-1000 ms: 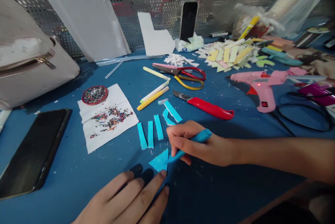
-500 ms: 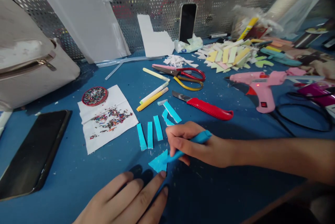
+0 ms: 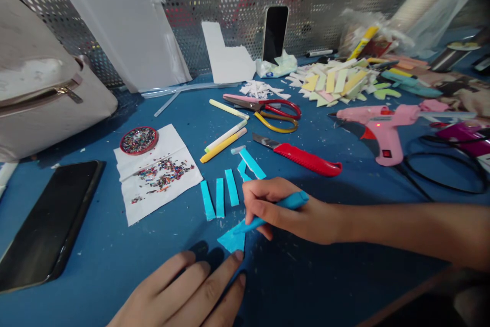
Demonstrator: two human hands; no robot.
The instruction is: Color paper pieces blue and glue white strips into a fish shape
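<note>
My right hand (image 3: 302, 220) is closed around a blue marker (image 3: 294, 200), its tip resting on a small blue triangular piece (image 3: 231, 241) of what looks like card or foam. Stretched out flat, the fingers of my left hand (image 3: 187, 286) reach up from the bottom edge. One fingertip presses the triangle's lower corner against the table. Just beyond the triangle lie several blue strips (image 3: 219, 198), with two more blue pieces (image 3: 252, 164) partly behind my right hand.
A red utility knife (image 3: 306, 158), scissors (image 3: 277, 115) and yellow markers (image 3: 224, 145) lie ahead. On the right is a pink glue gun (image 3: 390, 138) with its cable. To the left are a black phone (image 3: 49, 220) and a white paper (image 3: 133, 207) with loose glitter bits.
The marker's tip has shifted left across the blue triangle, and its angle has flattened slightly. My left hand stays in place on the piece.
</note>
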